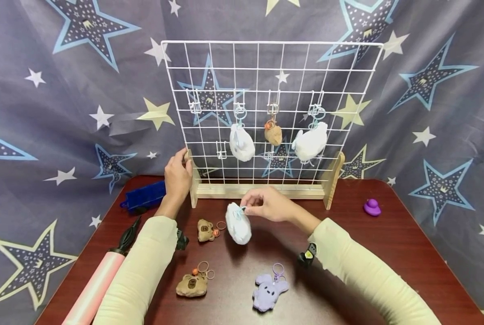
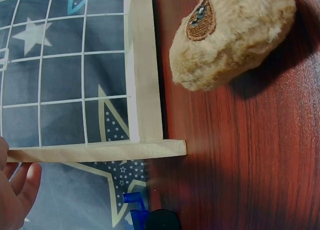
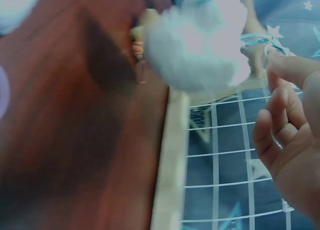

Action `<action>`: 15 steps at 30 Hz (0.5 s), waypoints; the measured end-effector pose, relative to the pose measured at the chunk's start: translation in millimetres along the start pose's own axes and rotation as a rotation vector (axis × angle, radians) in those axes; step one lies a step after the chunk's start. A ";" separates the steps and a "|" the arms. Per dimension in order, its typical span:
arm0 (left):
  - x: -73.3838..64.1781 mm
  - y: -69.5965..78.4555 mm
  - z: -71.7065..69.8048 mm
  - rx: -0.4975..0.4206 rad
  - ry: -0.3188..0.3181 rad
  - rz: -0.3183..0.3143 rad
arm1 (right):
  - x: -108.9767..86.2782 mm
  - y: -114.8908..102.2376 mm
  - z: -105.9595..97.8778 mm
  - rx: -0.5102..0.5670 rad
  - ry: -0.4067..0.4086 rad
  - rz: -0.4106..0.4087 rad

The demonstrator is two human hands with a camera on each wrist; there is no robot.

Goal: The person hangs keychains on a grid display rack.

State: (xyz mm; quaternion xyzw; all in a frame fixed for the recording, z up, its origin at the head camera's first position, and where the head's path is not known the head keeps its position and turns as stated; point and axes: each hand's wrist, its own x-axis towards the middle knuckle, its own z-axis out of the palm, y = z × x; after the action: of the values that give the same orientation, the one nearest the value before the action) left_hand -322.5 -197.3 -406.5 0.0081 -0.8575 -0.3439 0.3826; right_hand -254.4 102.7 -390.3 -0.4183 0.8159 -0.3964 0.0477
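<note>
My right hand (image 1: pixel 272 204) pinches the light-blue ring of a white plush keychain (image 1: pixel 239 228), which hangs above the table in front of the rack. In the right wrist view the white plush (image 3: pixel 197 45) dangles from the fingertips, slightly blurred. With my left hand (image 1: pixel 178 176) I grip the wooden side post (image 2: pixel 100 151) of a white wire grid rack (image 1: pixel 260 191). A white plush keychain (image 1: pixel 242 143), a small brown one (image 1: pixel 273 134) and another white one (image 1: pixel 311 142) hang from its hooks. Just left of the held plush lies a brown plush keychain (image 1: pixel 205 230).
Nearer lie another brown plush keychain (image 1: pixel 191 286) and a lilac plush keychain (image 1: pixel 267 293). A purple toy duck (image 1: pixel 372 207) sits at the right. On the left are a dark-blue object (image 1: pixel 145 196) and a pink cylinder (image 1: pixel 97 284) with a black tip. Other clear hooks (image 1: pixel 195 107) hang on the grid.
</note>
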 end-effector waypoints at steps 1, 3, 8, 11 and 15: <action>-0.3 -0.2 -0.5 0.001 -0.001 -0.001 | 3.2 -3.7 -3.4 -0.009 0.017 -0.001; -0.4 -0.2 -0.6 0.001 -0.004 -0.002 | 9.8 -11.6 -10.5 -0.019 0.046 0.002; -0.1 0.2 -1.5 -0.008 -0.014 -0.009 | 26.3 -33.4 -27.5 -0.062 0.101 -0.006; 0.3 0.2 -2.2 -0.012 -0.019 -0.012 | 35.0 -46.6 -37.7 -0.087 0.126 -0.016; 0.2 -0.3 -2.4 -0.010 -0.023 -0.014 | 44.6 -60.7 -50.9 -0.120 0.162 -0.006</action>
State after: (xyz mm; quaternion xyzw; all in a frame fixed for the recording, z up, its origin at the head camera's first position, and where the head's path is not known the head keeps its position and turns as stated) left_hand -321.1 -199.0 -405.4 0.0084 -0.8600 -0.3511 0.3703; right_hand -264.9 81.0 -302.6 -0.3894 0.8381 -0.3795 -0.0446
